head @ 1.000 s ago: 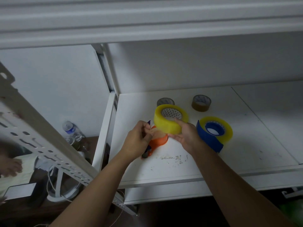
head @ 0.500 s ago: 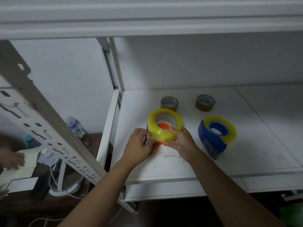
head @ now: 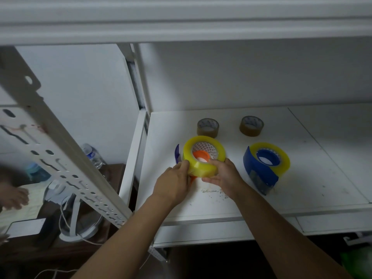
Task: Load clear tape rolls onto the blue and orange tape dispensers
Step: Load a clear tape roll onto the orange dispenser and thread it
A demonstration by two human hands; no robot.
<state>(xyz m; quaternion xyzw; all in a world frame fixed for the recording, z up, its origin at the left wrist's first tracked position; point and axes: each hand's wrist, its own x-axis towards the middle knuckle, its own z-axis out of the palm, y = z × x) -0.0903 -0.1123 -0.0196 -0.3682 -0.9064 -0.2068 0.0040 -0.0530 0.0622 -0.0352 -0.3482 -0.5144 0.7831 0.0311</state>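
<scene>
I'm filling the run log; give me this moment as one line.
step: seating tape roll over orange dispenser hub | left hand: on roll | right hand: on roll | blue dispenser: loaded

We have lowered the yellow tape roll (head: 203, 156) over the orange dispenser's hub (head: 201, 156); earlier we held it above.
</scene>
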